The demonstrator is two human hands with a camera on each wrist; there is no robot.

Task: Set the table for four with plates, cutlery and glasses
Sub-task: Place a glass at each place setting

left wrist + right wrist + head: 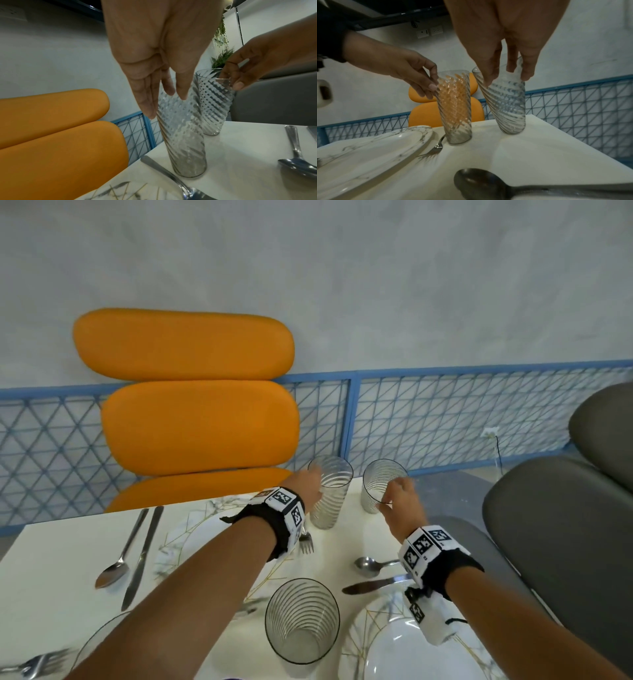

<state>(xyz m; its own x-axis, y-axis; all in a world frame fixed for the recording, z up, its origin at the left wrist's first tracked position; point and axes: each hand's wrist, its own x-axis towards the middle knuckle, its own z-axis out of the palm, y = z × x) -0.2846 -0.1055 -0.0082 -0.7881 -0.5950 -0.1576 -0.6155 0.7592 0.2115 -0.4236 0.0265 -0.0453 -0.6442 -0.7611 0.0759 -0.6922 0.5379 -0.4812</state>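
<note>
Two ribbed clear glasses stand side by side near the table's far edge. My left hand (pixel 315 486) holds the left glass (pixel 328 501) near its rim, fingers on one side and thumb on the other (pixel 166 104). My right hand (pixel 394 495) pinches the rim of the right glass (pixel 376 486) from above (pixel 506 79). Both glass bases rest on the white table (pixel 54 570). A third glass (pixel 302 621) stands nearer to me. A marbled plate (pixel 186 537) lies under my left forearm, and another plate (pixel 390 648) lies at the near right.
A spoon (pixel 114 559) and knife (pixel 142 556) lie left of the far plate, a fork (pixel 307 543) to its right. Another spoon (pixel 368 564) and knife (pixel 371 585) lie by my right wrist. An orange chair (pixel 198 426) stands behind the table, a grey chair (pixel 561 529) to the right.
</note>
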